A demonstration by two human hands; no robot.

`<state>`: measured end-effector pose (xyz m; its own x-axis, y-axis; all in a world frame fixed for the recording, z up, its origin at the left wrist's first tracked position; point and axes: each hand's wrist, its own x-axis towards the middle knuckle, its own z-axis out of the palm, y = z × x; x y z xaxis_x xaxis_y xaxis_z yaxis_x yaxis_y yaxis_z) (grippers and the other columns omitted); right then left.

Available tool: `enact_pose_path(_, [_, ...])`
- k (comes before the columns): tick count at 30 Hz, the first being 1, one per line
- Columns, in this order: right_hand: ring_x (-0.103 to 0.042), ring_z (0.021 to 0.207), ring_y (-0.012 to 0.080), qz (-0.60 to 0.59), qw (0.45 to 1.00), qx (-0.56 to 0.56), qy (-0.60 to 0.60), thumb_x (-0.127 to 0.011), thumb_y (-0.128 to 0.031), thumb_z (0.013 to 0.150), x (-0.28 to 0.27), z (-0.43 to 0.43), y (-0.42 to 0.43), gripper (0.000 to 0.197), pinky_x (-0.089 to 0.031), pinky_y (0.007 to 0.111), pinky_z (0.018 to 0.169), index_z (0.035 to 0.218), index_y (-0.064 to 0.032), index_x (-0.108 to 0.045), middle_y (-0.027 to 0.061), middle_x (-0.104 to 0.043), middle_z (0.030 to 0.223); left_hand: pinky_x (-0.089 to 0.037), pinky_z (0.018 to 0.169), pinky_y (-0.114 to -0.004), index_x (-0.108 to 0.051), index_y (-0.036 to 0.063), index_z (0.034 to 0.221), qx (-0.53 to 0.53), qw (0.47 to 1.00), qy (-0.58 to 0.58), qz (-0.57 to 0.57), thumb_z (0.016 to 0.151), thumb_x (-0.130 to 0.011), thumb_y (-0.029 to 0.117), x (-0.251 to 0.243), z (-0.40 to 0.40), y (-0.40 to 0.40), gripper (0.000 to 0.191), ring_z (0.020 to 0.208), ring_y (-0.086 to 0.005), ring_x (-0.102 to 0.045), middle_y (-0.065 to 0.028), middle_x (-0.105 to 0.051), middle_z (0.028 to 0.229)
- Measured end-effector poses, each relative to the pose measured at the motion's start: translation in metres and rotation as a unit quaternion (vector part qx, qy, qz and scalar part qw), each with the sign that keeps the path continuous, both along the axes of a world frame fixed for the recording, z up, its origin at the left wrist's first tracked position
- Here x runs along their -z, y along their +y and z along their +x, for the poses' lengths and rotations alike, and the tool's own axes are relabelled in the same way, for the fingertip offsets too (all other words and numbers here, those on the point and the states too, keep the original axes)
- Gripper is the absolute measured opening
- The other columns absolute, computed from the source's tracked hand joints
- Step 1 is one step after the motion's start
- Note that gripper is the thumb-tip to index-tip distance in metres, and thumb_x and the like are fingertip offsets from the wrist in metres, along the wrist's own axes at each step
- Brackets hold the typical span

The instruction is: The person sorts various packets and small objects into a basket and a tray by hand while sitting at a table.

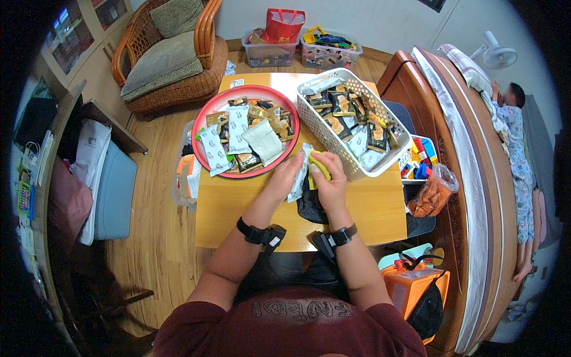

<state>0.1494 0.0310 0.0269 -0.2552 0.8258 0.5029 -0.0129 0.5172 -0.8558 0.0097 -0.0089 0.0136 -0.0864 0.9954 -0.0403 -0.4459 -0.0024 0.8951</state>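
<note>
Over the wooden table (250, 214), my left hand (285, 176) holds a narrow white printed packet (299, 174) upright on its side. My right hand (328, 180), close beside it, grips a folded yellow cloth (322, 166). Below the hands lies a dark cloth-like item (310, 207), partly hidden by them. Beyond my left hand stands a round red-rimmed tray (203, 158) heaped with white, gold and black wrapped snack packets. A white perforated plastic basket (330, 136) with more black and white packets stands beyond my right hand.
Right of the table are a tray of toy bricks (419, 158), a clear jar with orange contents (435, 192) and an orange case (415, 285). A person (515, 134) lies on the bed (482, 178). A wicker armchair (178, 67) and toy bins (332, 51) stand behind.
</note>
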Motion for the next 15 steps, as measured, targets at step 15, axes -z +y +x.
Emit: enact_pose_path(15, [-0.060, 0.090, 0.0225, 0.080, 0.971, -0.214, -0.075, -0.072, -0.001, 0.071, -0.009, 0.001, -0.013, 0.029, -0.049, 0.032, 0.081, 0.098, -0.0086, -0.079, 0.0076, -0.059, 0.096, -0.051, 0.067, -0.030, -0.056, 0.0010, 0.116, -0.139, 0.975, -0.146, 0.093, 0.107, -0.032, 0.050, -0.004, -0.022, 0.002, 0.056, 0.074, -0.0168, -0.061, -0.0090, -0.064, 0.090])
